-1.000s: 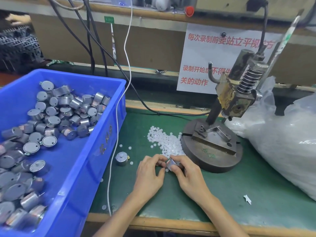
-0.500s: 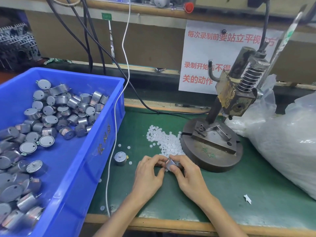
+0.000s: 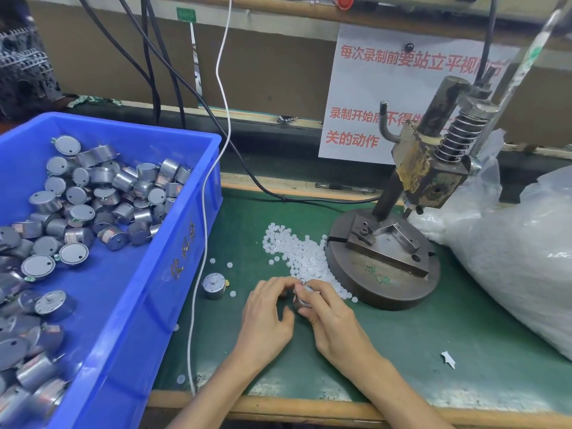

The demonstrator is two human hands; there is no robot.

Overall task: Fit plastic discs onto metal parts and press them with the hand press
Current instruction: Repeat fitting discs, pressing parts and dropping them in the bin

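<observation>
Where they meet, left hand [image 3: 266, 315] and right hand [image 3: 329, 320] pinch the metal part [image 3: 301, 300] between them.

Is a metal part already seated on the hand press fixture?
No: the hand press fixture holds no part, while the left hand and right hand hold the metal part in front of it.

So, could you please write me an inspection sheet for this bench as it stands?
Surface: green mat, front edge worn.
Job's things: blue bin of metal parts; white discs piled against the hand press, its fixture empty; lone metal part standing on the mat.
Clutter: paper scrap; stray discs on the mat.
Hands: left hand and right hand both pinch a held metal part.
Cables: white cable crosses the mat beside the bin; black cables behind.
Surroundings: plastic bag at right; printed notice on the back wall.
</observation>
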